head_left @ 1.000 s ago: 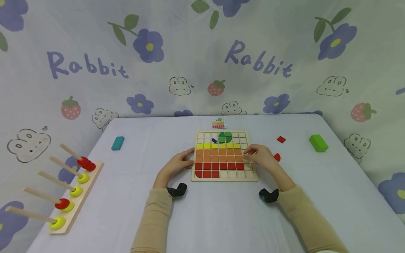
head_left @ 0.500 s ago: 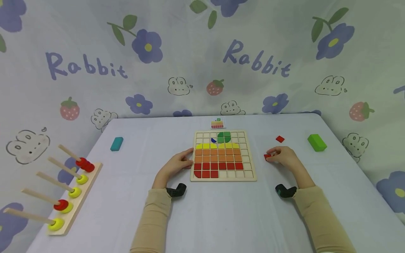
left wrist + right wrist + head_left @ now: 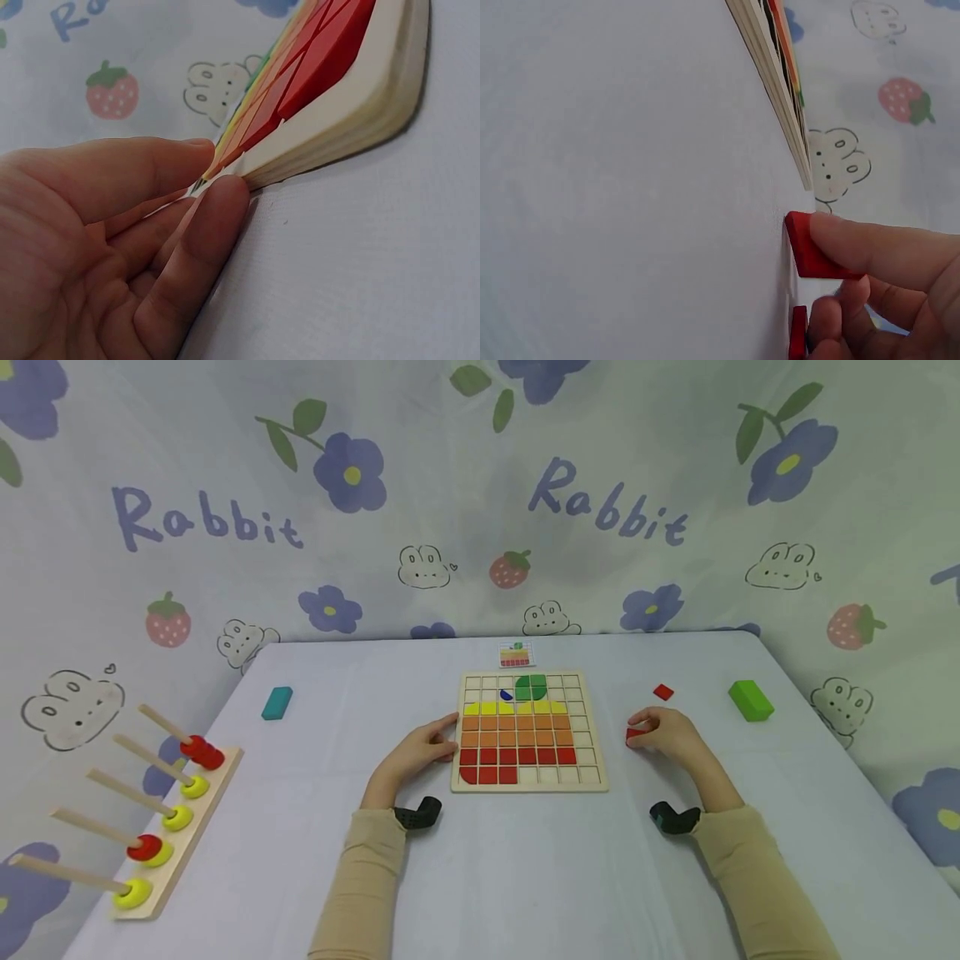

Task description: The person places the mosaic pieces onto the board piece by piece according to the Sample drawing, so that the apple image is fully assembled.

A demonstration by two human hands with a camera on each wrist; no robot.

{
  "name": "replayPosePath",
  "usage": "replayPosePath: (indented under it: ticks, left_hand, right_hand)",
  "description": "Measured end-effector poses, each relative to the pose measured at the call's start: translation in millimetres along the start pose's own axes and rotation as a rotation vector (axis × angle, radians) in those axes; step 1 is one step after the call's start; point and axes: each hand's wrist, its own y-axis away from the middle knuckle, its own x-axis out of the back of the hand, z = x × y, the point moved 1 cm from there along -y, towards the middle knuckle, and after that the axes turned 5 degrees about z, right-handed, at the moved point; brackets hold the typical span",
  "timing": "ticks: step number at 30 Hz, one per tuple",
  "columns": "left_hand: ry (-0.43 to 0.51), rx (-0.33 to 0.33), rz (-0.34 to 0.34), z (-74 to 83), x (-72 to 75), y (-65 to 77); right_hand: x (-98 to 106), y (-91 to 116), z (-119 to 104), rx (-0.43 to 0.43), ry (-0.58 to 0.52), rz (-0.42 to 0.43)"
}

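Note:
My left hand [image 3: 415, 750] rests its fingertips against the left edge of a wooden grid board [image 3: 529, 788]; the left wrist view has the thumb [image 3: 217, 214] right at that edge. Red, orange, yellow, green and blue tiles fill part of the board, and the near red row has three tiles at its left end. To the right of the board, my right hand [image 3: 670, 732] pinches a red tile [image 3: 633, 737] close over the table. In the right wrist view the thumb lies on this red tile [image 3: 810, 247], which is tilted. Part of it hides behind the thumb.
Another red tile [image 3: 663, 692] lies beyond the right hand, with a green block [image 3: 751, 700] farther right. A small pattern card [image 3: 517, 654] sits behind the board. At left are a teal block [image 3: 277, 702] and a wooden peg stand [image 3: 201, 827] with red and yellow rings.
My right hand has gone from the board's right side out to the right and now pinches the nearer red tile. The left hand has stayed at the board's edge.

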Motion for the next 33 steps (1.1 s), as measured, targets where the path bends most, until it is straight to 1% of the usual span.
replayPosePath:
  ticks: [2, 5, 7, 9, 13, 16, 18, 21, 23, 26, 30, 33]
  left_hand:
    - [0.009, -0.001, -0.002, 0.5, 0.0, 0.6]
    - [0.014, -0.006, -0.004, 0.1, 0.3, 1.4]
    - [0.020, -0.008, -0.005, 0.2, 0.3, 1.9]
    - [0.023, -0.010, -0.006, 0.5, 0.5, 2.4]
    - [0.030, -0.006, -0.005, 1.8, 0.3, 3.2]
    - [0.027, -0.007, -0.004, 2.9, 0.5, 3.1]
    - [0.022, -0.006, -0.003, 3.3, 0.6, 2.8]
    - [0.022, -0.004, -0.002, 3.4, 0.3, 2.3]
    - [0.019, -0.002, -0.002, 3.0, 0.2, 2.0]
    - [0.019, -0.005, -0.004, 2.3, 0.0, 1.6]
    - [0.017, -0.015, -0.009, 1.6, 0.1, 1.3]
    - [0.009, -0.013, -0.008, 2.0, 0.3, 1.5]
  right_hand:
    - [0, 1, -3, 0.001, -0.016, -0.005]
    - [0, 3, -8, 0.002, -0.078, -0.013]
    - [-2, 3, -13, 0.007, -0.137, -0.022]
    - [-5, 3, -20, 0.016, -0.240, -0.050]
    - [-13, 4, -35, 0.035, -0.467, -0.158]
    - [-21, 8, -48, 0.021, -0.616, -0.248]
    - [-27, 10, -55, 0.008, -0.671, -0.301]
    - [-39, 13, -64, -0.024, -0.711, -0.359]
    - [-48, 14, -69, -0.026, -0.700, -0.382]
    - [-63, 17, -75, -0.027, -0.636, -0.370]
    - [-80, 22, -81, 0.040, -0.444, -0.298]
    - [-88, 26, -86, 0.127, -0.292, -0.244]
